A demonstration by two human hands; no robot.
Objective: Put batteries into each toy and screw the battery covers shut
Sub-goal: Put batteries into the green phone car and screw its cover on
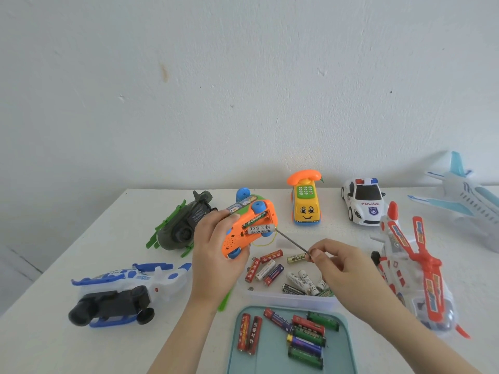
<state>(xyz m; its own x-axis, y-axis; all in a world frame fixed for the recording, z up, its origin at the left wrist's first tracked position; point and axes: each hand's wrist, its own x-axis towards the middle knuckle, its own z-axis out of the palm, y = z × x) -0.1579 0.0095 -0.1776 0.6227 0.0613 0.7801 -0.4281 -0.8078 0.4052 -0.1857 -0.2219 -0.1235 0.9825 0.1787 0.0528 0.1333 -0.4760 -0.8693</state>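
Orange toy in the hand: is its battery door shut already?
No, the orange toy held in the left hand has its compartment open, with two batteries showing inside.

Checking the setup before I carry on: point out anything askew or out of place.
In the orange toy gripped by the left hand, one white battery seems to lie proud of the open bay, not seated; the right hand holds a screwdriver tip at its end. The green helicopter lies belly-up.
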